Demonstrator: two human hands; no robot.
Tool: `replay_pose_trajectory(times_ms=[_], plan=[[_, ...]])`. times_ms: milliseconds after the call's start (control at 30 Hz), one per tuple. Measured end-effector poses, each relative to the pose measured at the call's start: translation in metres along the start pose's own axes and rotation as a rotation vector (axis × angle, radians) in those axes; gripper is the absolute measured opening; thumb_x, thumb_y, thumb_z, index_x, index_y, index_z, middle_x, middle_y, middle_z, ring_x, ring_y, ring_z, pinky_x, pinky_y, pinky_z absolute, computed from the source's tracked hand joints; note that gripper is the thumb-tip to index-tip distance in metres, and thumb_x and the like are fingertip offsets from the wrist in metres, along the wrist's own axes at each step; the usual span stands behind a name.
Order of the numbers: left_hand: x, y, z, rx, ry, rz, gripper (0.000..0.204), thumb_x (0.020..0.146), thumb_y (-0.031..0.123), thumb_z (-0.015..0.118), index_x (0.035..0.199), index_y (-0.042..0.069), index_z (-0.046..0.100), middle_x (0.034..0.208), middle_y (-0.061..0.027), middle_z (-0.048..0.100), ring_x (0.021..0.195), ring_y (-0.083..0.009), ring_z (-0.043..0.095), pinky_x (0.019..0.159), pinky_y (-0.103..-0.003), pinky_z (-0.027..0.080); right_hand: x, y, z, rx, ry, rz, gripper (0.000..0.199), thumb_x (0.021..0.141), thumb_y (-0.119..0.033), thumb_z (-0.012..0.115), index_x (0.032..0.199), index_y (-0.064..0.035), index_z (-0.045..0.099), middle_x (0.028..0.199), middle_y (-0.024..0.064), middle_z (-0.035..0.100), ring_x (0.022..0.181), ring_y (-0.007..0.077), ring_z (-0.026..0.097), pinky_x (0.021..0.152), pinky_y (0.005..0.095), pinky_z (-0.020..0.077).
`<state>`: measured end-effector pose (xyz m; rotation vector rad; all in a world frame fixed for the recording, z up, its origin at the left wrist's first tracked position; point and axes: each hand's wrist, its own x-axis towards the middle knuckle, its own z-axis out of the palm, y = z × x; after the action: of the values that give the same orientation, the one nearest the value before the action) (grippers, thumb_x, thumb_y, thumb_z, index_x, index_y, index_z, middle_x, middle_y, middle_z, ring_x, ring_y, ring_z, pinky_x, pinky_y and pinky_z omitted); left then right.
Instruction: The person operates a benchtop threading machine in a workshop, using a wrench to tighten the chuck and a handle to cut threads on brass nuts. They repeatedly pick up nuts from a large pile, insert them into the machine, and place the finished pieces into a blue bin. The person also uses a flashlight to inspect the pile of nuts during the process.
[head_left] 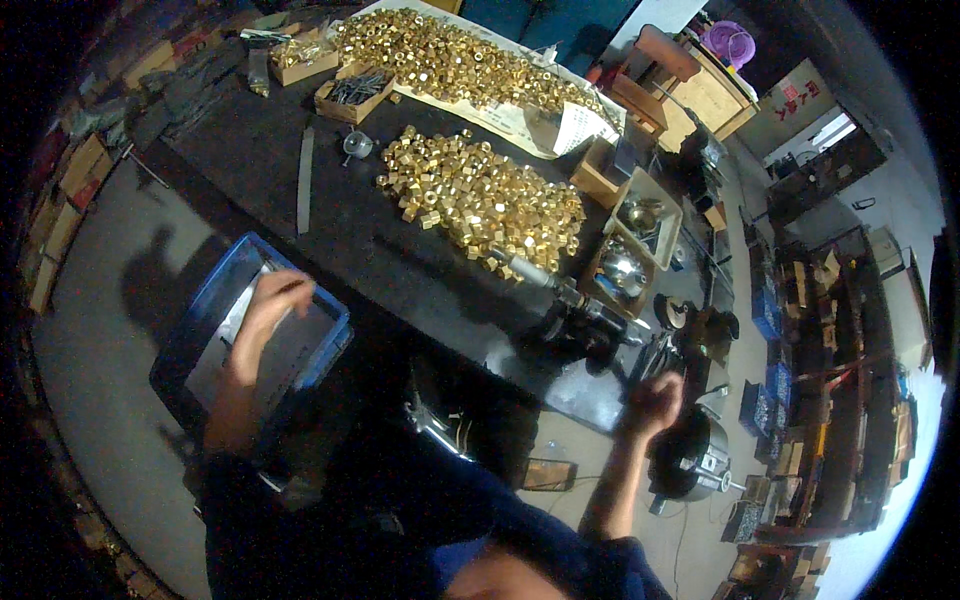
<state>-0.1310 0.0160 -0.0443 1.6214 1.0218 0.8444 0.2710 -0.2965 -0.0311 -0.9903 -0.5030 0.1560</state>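
Observation:
My left hand [278,302] is over a blue plastic bin [340,335] at the left, its fingers curled and slightly blurred; whatever they may hold is too small to make out. A pale sheet [238,318] shows inside the bin below that hand. At the right, my right hand [658,402] is closed in a fist beside a small bench machine [590,325] with a light cylindrical end. What the fist grips is hidden. Beyond the machine, a heap of brass hex nuts [480,200] lies on the dark bench [250,170].
More brass nuts [450,60] cover a pale sheet at the back. Nearby stand a box of dark pins [356,92], a metal strip [305,180] and a small round metal part [357,146]. A round motor [690,455] sits below my right hand. Shelves [840,380] line the right.

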Motion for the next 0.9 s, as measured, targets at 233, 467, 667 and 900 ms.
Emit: replay_pose_trajectory(times_ms=[233,467,667,900], plan=[[-0.047,-0.199,-0.081,0.825,-0.187,-0.252,0.019,0.07,0.014,0.062,0.083,0.0,0.06,0.074,-0.0126,0.062,0.067,-0.0279,0.06,0.062,-0.036,0.046,0.0,0.075,-0.03,0.082,0.192,0.331,0.018,0.085,-0.022,0.045,0.081,-0.0042,0.049,0.052,-0.0046,0.032,0.042,0.006,0.029,0.037,0.0211,0.0232],[0.018,-0.038,0.028,0.405,0.09,0.224,0.021,0.073,0.016,0.061,0.089,0.002,0.06,0.084,-0.0174,0.061,0.081,-0.0321,0.059,0.069,-0.037,0.047,-0.002,0.07,-0.032,0.066,0.183,0.338,0.019,0.085,-0.022,0.045,0.086,-0.0031,0.048,0.053,-0.0043,0.032,0.042,0.0053,0.028,0.036,0.0205,0.0215],[0.09,0.039,0.172,0.762,-0.111,0.56,0.033,0.079,0.028,0.054,0.104,0.007,0.052,0.078,-0.0141,0.061,0.076,-0.0324,0.058,0.064,-0.045,0.043,0.0,0.084,-0.048,0.159,0.15,0.274,0.022,0.083,-0.024,0.049,0.086,-0.0022,0.048,0.054,-0.0039,0.034,0.044,0.0065,0.031,0.039,0.0212,0.0248],[0.125,0.019,0.203,1.008,-0.218,0.479,0.038,0.077,0.027,0.056,0.107,0.006,0.048,0.083,-0.0135,0.062,0.081,-0.0302,0.059,0.07,-0.042,0.044,-0.008,0.073,-0.029,0.002,0.182,0.263,0.027,0.085,-0.028,0.049,0.083,-0.0019,0.048,0.056,-0.0037,0.036,0.045,0.0067,0.033,0.04,0.0212,0.0276]])
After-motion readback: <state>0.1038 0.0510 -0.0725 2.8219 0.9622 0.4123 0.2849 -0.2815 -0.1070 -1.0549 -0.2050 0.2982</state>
